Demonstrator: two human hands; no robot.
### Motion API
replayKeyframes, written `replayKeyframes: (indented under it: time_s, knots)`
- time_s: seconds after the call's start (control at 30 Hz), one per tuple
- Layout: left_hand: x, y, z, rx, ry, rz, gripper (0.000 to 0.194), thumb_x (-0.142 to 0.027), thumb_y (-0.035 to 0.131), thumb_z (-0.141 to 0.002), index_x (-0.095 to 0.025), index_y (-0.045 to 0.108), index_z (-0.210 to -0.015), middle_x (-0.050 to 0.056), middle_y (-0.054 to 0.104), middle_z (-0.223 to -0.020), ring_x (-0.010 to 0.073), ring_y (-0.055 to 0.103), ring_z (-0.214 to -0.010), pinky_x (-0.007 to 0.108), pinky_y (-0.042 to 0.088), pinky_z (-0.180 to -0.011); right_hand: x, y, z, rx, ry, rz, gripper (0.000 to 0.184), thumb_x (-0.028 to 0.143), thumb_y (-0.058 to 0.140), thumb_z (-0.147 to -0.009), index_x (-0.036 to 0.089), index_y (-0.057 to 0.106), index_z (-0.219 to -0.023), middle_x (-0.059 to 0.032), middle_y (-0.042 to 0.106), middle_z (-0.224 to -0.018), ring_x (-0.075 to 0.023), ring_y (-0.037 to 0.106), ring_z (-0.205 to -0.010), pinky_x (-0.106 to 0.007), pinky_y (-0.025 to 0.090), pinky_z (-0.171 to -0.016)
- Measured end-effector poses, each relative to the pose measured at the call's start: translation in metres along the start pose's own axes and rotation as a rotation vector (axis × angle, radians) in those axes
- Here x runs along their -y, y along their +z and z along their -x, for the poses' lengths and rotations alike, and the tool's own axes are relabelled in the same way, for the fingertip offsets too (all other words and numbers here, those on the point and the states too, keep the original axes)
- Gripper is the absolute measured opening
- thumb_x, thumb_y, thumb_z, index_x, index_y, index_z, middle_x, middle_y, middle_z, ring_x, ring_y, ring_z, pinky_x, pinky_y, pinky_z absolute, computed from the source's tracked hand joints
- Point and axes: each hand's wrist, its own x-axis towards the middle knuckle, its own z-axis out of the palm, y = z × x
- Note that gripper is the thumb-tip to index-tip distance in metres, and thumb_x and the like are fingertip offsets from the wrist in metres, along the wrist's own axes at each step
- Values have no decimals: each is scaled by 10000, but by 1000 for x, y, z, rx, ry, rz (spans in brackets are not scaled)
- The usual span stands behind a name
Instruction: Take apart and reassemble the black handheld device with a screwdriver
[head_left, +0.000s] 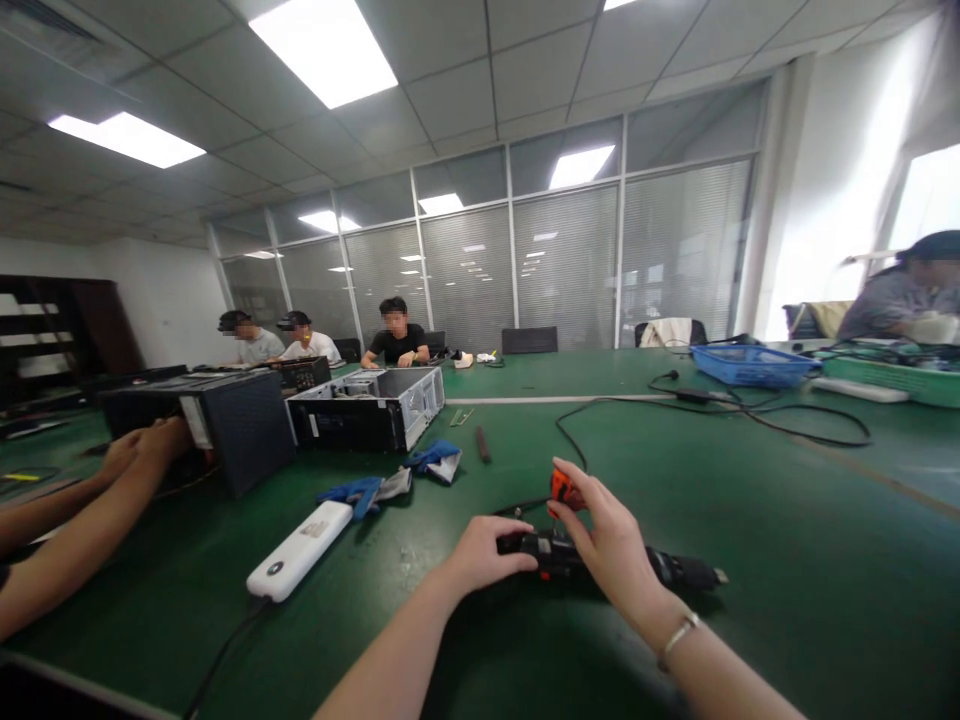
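Lying in left grip [480,556]: black tool [556,552] (right grip [609,535] above)

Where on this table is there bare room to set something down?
Mainly the green tabletop right of the black tool, nearer than the looping cable. A smaller patch lies between the left hand and the white corded block. It is crowded around the gloves and computer cases.
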Motion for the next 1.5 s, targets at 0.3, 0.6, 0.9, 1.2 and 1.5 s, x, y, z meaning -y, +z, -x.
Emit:
replayKeyframes:
  time_s: [0.3, 0.6, 0.9, 1.2, 1.5]
  knots:
    - [-1, 1, 0, -2, 32, 9, 375, -298, 745, -738, -197, 705, -1097, 6, 735, -977, 200, 661, -877, 255, 472, -800, 5, 2, 3, 61, 9, -14, 499, 272, 481, -928, 236, 370, -1413, -86, 611, -1098, -204, 631, -921, -346, 538, -824]
    - [8, -3, 0, 54, 72, 72, 462, -271, 796, -692, -213, 690, -1138, 15, 728, -1037, 227, 661, -954, 271, 463, -863, 1, 4, 6, 75, -11, -71, 515, 282, 462, -943, 239, 324, -1438, -100, 586, -1201, -201, 631, -964, -366, 534, -868]
    - [13, -4, 1, 55, 67, 139, 518, -276, 815, -674, -217, 680, -1171, 28, 721, -1097, 251, 652, -1020, 285, 452, -907, 3, 4, 6, 71, -2, -84, 519, 264, 422, -960, 247, 287, -1461, -89, 594, -1211, -204, 612, -1051, -384, 502, -940]
    - [13, -3, 0, 41, 56, 127, 527, -284, 822, -661, -213, 685, -1165, 37, 723, -1093, 256, 655, -1013, 296, 454, -911, 1, 3, 6, 55, 12, -40, 495, 267, 466, -943, 259, 352, -1425, -79, 622, -1153, -213, 632, -996, -386, 521, -900]
    - [15, -1, 0, 34, 61, 136, 523, -257, 833, -655, -209, 689, -1156, 29, 728, -1076, 240, 659, -993, 272, 456, -885, 6, 1, 5, 6, -21, 40, 464, 309, 506, -929, 229, 408, -1376, -96, 595, -1103, -227, 618, -938, -391, 543, -824]
